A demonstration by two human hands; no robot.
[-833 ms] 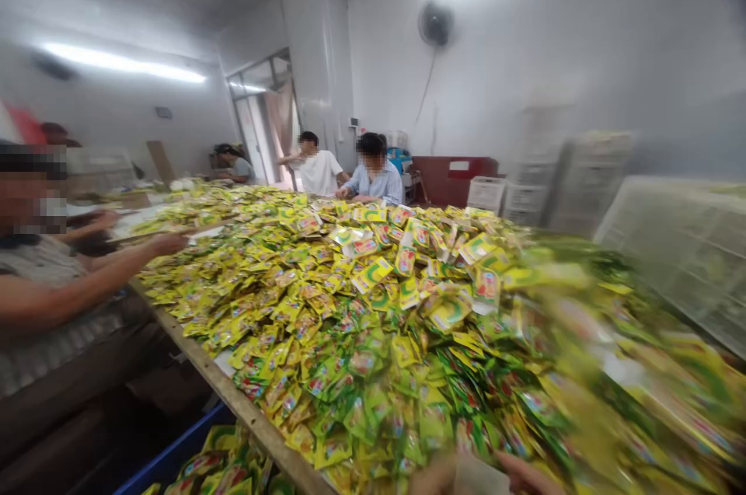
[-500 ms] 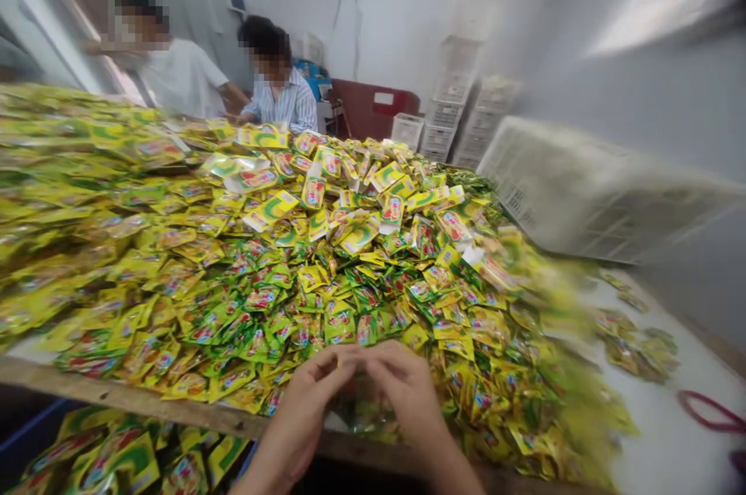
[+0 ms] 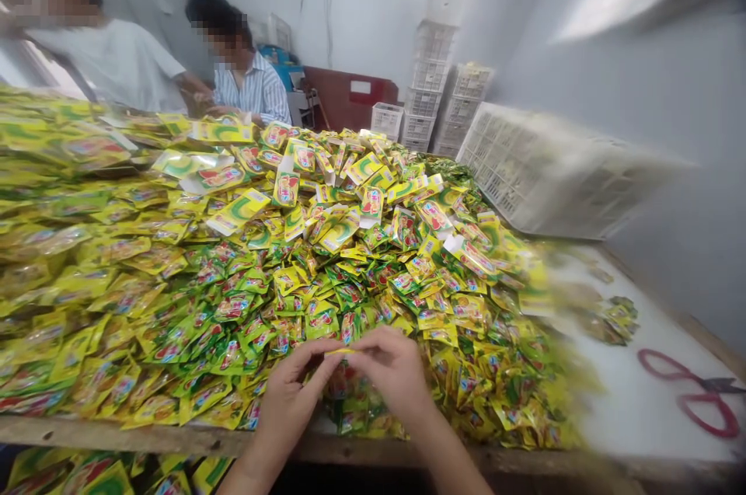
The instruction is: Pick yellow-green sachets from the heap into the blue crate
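Observation:
A big heap of small yellow and green sachets [image 3: 326, 262] covers the table [image 3: 175, 437]. My left hand [image 3: 291, 394] and my right hand [image 3: 393, 374] meet at the near edge of the heap. Their fingertips pinch together on a thin yellow sachet [image 3: 341, 352] held between them. Both hands have curled fingers, and more sachets lie right under them.
Two people sit at the far side of the heap, one in a white shirt [image 3: 99, 64], one in a striped shirt [image 3: 253, 87]. White crates [image 3: 542, 169] stand on the right, with stacked ones [image 3: 428, 79] behind. Red-handled scissors [image 3: 691, 398] lie on the white tabletop. More sachets [image 3: 99, 475] lie below the table edge.
The view swung right and down from the room and a co-worker to the heap. My hands came into view together at the near edge and now hold a sachet a little higher.

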